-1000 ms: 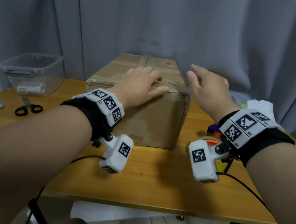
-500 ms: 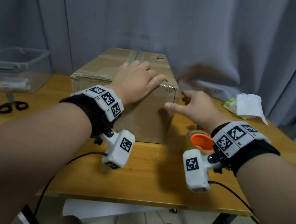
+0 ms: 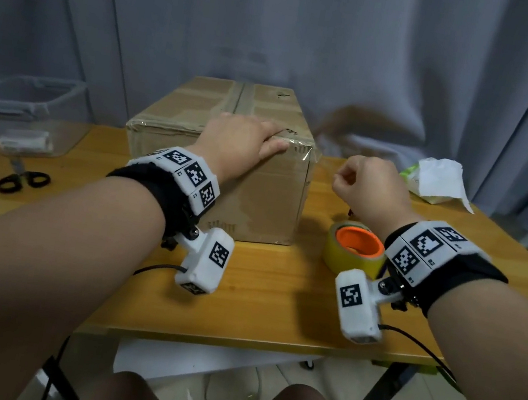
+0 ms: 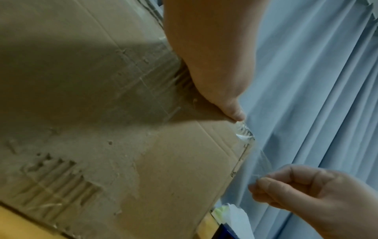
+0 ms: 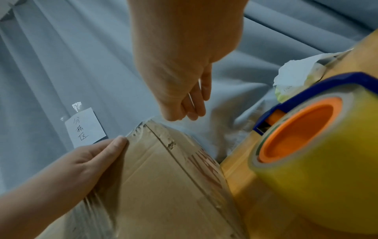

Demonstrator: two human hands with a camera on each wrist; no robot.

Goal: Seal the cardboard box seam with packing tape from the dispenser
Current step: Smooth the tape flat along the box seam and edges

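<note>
Head view showed the cardboard box [image 3: 217,161] standing on the wooden bench [image 3: 275,291], near its middle, with the tape dispenser [image 3: 356,252] just to its right, close under the right wrist. Clear tape already lay along the box's near top edge and reached the near right corner. The left hand [image 3: 239,147] lay flat on that edge, fingers straight, pressing the tape down, its thumb [image 4: 233,111] near the corner. The right hand [image 3: 368,188] hung in the air beside the corner, apart from the box, its fingers curled in. In the left wrist view a thin clear tape tail [image 4: 263,158] ran from the corner to those fingertips, so they seemed to pinch its free end.

Judging from this, the step in hand was finishing off the strip at the corner. The next move would call for folding that loose tail down the right side of the box and rubbing it flat while the left hand held the strip in place; otherwise the tail might curl back or stick to the fingers.

The right forearm was raised above the dispenser, wrist bent slightly inward.
</note>
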